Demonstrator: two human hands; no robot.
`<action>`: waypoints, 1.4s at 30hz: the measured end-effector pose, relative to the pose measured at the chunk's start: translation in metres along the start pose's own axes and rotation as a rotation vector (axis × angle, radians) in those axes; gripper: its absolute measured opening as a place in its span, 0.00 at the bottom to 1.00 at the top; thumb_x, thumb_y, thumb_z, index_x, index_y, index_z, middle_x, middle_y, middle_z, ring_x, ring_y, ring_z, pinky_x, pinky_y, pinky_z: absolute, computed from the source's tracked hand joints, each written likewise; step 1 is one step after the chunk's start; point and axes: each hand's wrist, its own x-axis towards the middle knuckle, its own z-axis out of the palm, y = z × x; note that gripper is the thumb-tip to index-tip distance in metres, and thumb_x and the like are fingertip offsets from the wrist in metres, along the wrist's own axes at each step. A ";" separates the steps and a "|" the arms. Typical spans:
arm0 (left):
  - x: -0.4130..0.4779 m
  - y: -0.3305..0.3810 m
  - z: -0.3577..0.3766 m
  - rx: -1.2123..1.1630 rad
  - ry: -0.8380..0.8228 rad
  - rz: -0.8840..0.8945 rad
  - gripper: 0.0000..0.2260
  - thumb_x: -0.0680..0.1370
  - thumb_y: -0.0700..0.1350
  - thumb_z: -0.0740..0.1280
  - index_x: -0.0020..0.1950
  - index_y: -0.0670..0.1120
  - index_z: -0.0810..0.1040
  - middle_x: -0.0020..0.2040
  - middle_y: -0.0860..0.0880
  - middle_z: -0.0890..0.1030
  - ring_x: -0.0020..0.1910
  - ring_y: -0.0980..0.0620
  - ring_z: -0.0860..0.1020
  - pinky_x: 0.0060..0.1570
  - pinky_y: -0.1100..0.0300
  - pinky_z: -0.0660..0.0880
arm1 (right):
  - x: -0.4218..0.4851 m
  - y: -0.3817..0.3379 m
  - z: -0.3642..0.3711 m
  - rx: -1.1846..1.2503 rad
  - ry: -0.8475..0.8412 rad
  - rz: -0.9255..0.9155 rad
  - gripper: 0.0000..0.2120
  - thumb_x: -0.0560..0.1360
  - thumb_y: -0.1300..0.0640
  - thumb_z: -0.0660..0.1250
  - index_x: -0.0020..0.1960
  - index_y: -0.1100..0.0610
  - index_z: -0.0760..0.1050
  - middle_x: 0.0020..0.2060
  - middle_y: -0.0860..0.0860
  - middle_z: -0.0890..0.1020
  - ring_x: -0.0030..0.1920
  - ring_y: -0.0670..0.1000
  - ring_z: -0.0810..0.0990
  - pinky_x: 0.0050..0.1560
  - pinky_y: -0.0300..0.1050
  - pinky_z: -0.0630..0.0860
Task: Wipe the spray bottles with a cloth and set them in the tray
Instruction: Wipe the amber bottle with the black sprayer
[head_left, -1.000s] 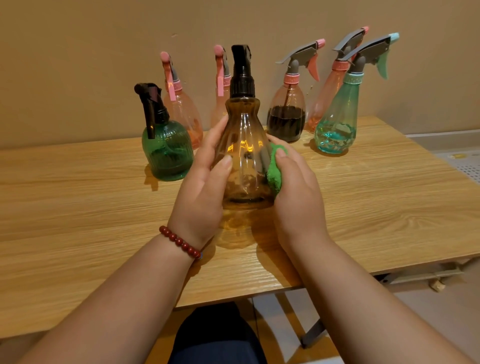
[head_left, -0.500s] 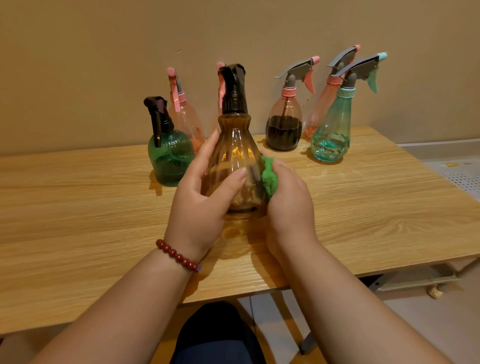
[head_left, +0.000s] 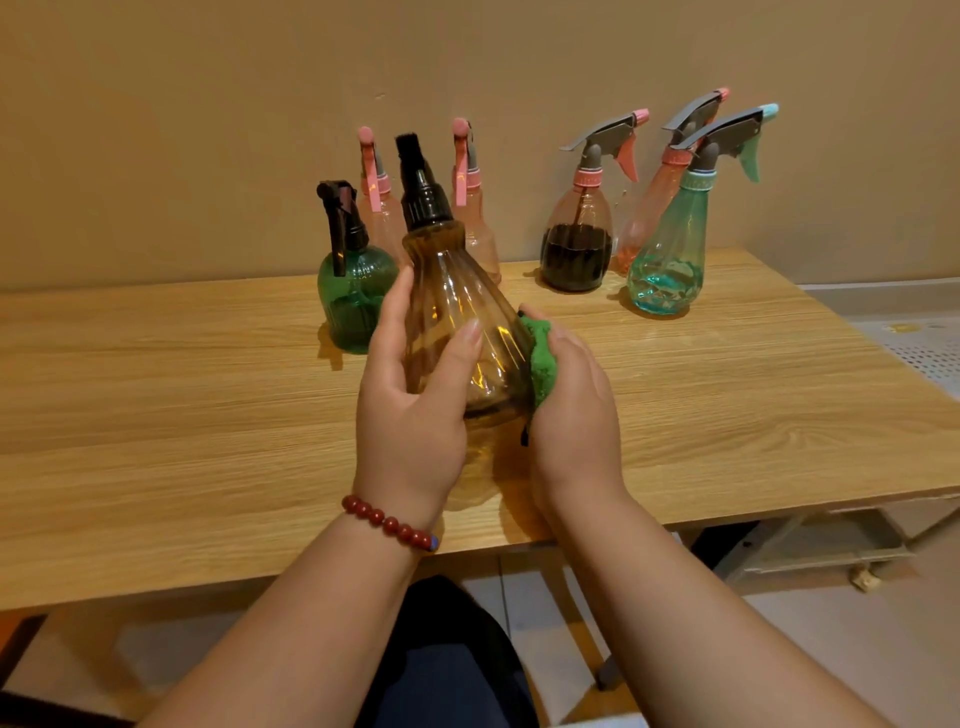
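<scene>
My left hand (head_left: 410, 415) grips an amber spray bottle (head_left: 457, 312) with a black nozzle, held just above the table and tilted slightly left. My right hand (head_left: 576, 415) presses a bunched green cloth (head_left: 540, 358) against the bottle's right side. Behind stand a dark green bottle (head_left: 350, 296), two pink bottles (head_left: 376, 208) (head_left: 475, 228), a pink-capped bottle with dark liquid (head_left: 576, 249), another pink bottle (head_left: 649, 208) and a teal bottle (head_left: 670, 260). No tray is in view.
The wooden table (head_left: 182, 415) runs up to a beige wall; its front edge is near my wrists. A perforated white surface (head_left: 924, 348) lies beyond the table's right end. A table frame and floor show below at right.
The amber bottle has tilted to the left and turned in my left hand. My right hand with the cloth stays pressed on its right side, slightly lower on the body.
</scene>
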 end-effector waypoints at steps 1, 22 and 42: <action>-0.001 0.003 0.001 -0.001 0.008 -0.005 0.24 0.77 0.52 0.69 0.71 0.61 0.65 0.58 0.70 0.75 0.62 0.67 0.74 0.62 0.62 0.73 | -0.004 -0.001 0.002 -0.020 0.002 -0.050 0.17 0.83 0.55 0.50 0.66 0.50 0.73 0.53 0.34 0.75 0.54 0.24 0.70 0.51 0.20 0.64; -0.038 0.024 -0.027 0.586 -0.197 -0.167 0.26 0.83 0.54 0.49 0.76 0.63 0.38 0.76 0.61 0.32 0.66 0.70 0.36 0.71 0.61 0.41 | -0.011 -0.004 -0.014 -0.168 -0.215 -0.211 0.16 0.78 0.45 0.55 0.62 0.46 0.75 0.53 0.32 0.74 0.57 0.31 0.71 0.55 0.24 0.66; -0.023 0.021 -0.032 1.373 -0.189 0.212 0.32 0.78 0.63 0.39 0.70 0.53 0.72 0.64 0.52 0.76 0.61 0.46 0.71 0.56 0.51 0.70 | -0.009 0.001 -0.019 -0.240 -0.061 -0.113 0.12 0.83 0.50 0.52 0.55 0.44 0.74 0.44 0.30 0.73 0.50 0.30 0.71 0.49 0.21 0.63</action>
